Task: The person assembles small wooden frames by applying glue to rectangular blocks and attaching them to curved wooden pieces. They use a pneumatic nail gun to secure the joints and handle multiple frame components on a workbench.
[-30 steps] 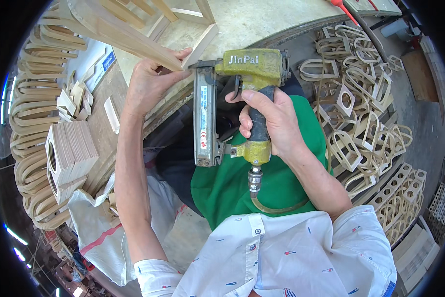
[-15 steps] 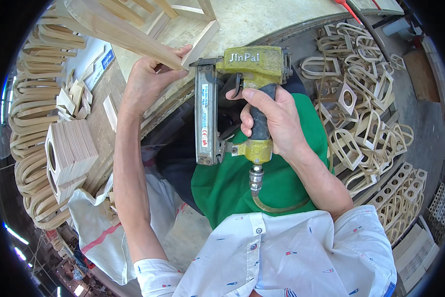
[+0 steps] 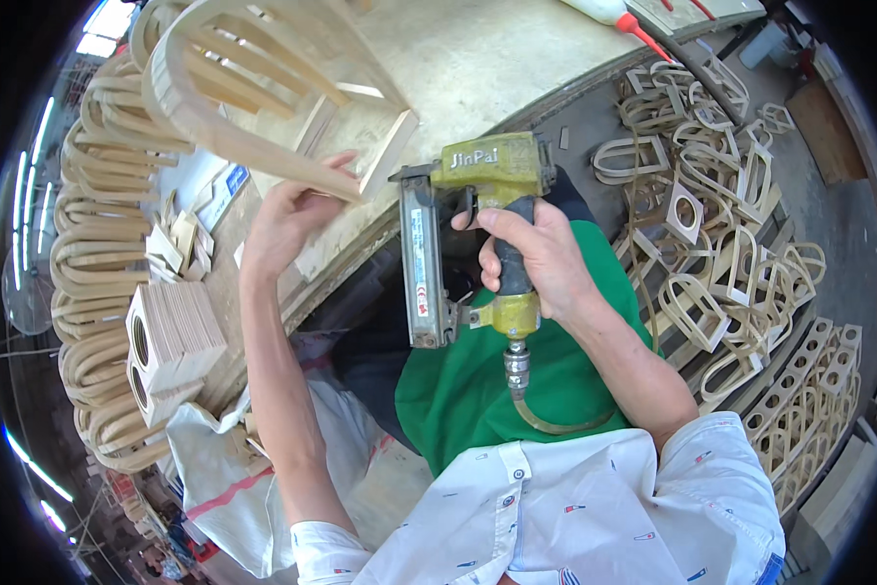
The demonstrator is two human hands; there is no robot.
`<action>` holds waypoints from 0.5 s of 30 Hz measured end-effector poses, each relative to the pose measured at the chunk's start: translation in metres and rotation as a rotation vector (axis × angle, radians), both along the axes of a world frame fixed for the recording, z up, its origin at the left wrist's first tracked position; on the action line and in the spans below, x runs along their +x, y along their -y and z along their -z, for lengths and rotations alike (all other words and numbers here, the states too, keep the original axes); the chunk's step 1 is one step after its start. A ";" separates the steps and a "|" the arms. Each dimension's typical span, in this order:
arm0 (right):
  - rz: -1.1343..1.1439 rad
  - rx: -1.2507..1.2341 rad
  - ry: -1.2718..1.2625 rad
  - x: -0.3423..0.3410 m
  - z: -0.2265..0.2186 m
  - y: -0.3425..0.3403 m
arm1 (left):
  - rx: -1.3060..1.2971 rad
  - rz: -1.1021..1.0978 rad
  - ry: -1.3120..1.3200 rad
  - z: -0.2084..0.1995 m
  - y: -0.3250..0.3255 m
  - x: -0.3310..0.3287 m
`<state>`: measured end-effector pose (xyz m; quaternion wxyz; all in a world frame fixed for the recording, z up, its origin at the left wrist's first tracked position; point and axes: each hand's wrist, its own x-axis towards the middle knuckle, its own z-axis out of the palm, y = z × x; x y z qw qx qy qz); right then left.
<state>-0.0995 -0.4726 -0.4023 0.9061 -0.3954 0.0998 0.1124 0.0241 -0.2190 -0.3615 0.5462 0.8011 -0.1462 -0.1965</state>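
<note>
An arched wooden frame (image 3: 253, 161) with slats stands tilted at the near edge of the workbench. My left hand (image 3: 287, 224), slightly blurred, is closed round the frame's lower end, with some fingers showing beyond the wood. In my right hand (image 3: 546, 253) is a yellow-green pneumatic nail gun (image 3: 492, 166), gripped by its black handle with the index finger at the trigger. Its nose is a short way to the right of the frame's corner and does not touch it. An air hose (image 3: 556, 426) runs from the handle's base across a green cloth (image 3: 448, 390) on my lap.
Arched wooden pieces (image 3: 97, 263) line the left side, beside a stack of square panels with round holes (image 3: 180, 327) and loose wood scraps (image 3: 180, 244). A bottle with a red nozzle (image 3: 604, 12) lies on the workbench (image 3: 478, 78). Many small arched frames (image 3: 717, 224) are heaped at right.
The nail gun's nose has lowered and moved slightly away from the frame's corner. The frame has tipped to a different angle, and my left hand has shifted down along with it.
</note>
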 end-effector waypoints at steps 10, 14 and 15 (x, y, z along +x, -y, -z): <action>0.082 -0.106 0.038 0.039 -0.011 0.044 | 0.008 0.227 0.110 0.004 0.046 0.060; 0.070 -0.126 0.033 0.046 -0.005 0.047 | 0.083 0.241 0.053 0.006 0.057 0.063; 0.055 -0.123 0.029 0.047 -0.006 0.047 | 0.052 0.234 0.029 0.005 0.057 0.061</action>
